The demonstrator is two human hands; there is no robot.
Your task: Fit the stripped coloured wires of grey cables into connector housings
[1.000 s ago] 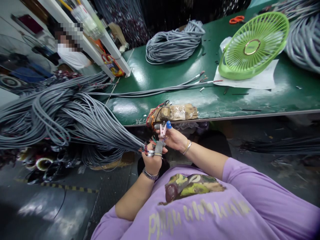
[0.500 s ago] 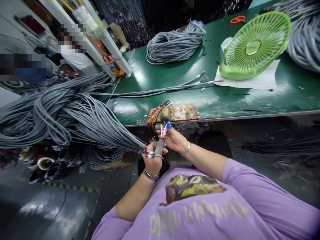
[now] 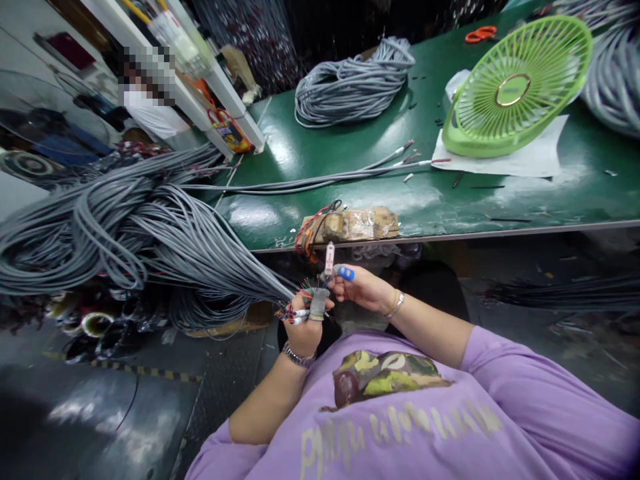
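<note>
My left hand (image 3: pixel 305 330) is closed around the ends of several grey cables (image 3: pixel 250 270), with a grey wrap (image 3: pixel 318 305) on one finger. White sleeves and thin coloured wires (image 3: pixel 311 290) stick out of the grip. Just to the right, my right hand (image 3: pixel 367 290) has its fingers pinched at the tips of these wires; the exact strands are too small to make out. A blue cover (image 3: pixel 346 273) is on one of its digits. Above the fingertips stands a pale pink clip (image 3: pixel 330 259), close to a wooden block (image 3: pixel 370 223) with red and black leads.
A green bench (image 3: pixel 440 207) runs across in front of me. On it are a coil of grey cable (image 3: pixel 353 87), a green fan (image 3: pixel 515 90) on white paper, orange-handled scissors (image 3: pixel 481 35) and loose cables (image 3: pixel 320 179). A large cable bundle (image 3: pixel 75 220) lies left. A person (image 3: pixel 153 110) is beyond the post.
My right hand has drawn back slightly to the right and down, away from the pink clip. The clip now shows narrow and upright. My left hand keeps its grip on the cables.
</note>
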